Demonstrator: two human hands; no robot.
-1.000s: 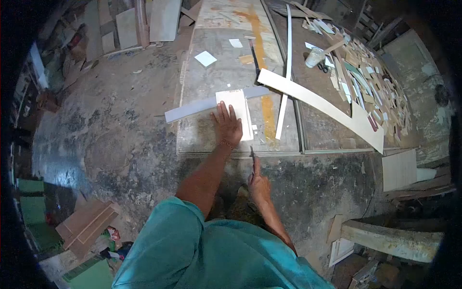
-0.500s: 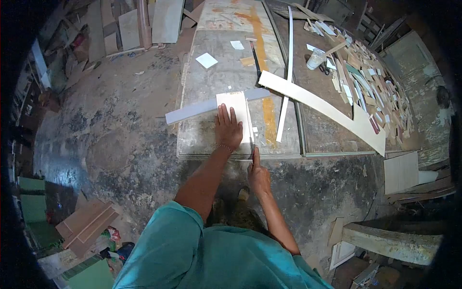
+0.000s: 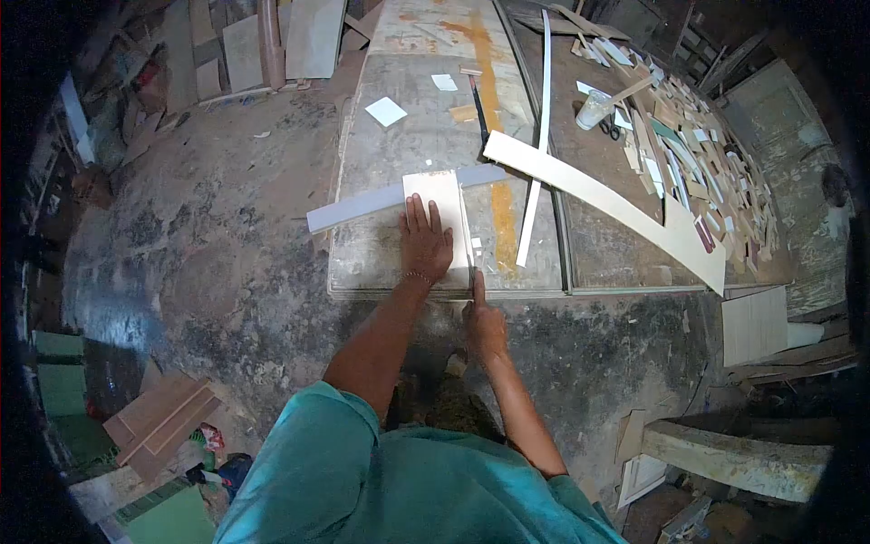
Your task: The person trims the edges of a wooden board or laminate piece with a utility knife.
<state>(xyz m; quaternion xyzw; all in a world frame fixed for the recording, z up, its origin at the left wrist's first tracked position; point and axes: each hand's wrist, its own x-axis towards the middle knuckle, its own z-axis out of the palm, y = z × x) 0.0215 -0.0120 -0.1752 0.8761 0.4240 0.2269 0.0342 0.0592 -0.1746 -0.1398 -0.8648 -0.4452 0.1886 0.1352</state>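
A pale rectangular panel [image 3: 430, 184] lies on the worn worktable [image 3: 372, 263], near its front edge. My left hand [image 3: 427, 241] is pressed flat on the panel with its fingers stretched forward. At the panel's right edge, my right hand [image 3: 487, 328] is closed round a thin dark tool [image 3: 472, 270], its index finger pointing along it. The tool looks like a knife, and its tip is hard to make out. A long greyish strip [image 3: 358, 208] runs crosswise beneath the panel. Small white scraps [image 3: 477, 243] lie just right of the panel.
A curved white board [image 3: 580, 184] crosses a narrow white strip [image 3: 545, 100] at the right. Beyond are a clear cup [image 3: 594, 110], black scissors [image 3: 611, 131] and several wood offcuts [image 3: 698, 188]. White squares [image 3: 386, 111] lie farther back. Boards [image 3: 313, 38] lean at the back left.
The whole view has shifted slightly. Both hands, the panel and the tool keep nearly the same places relative to each other.
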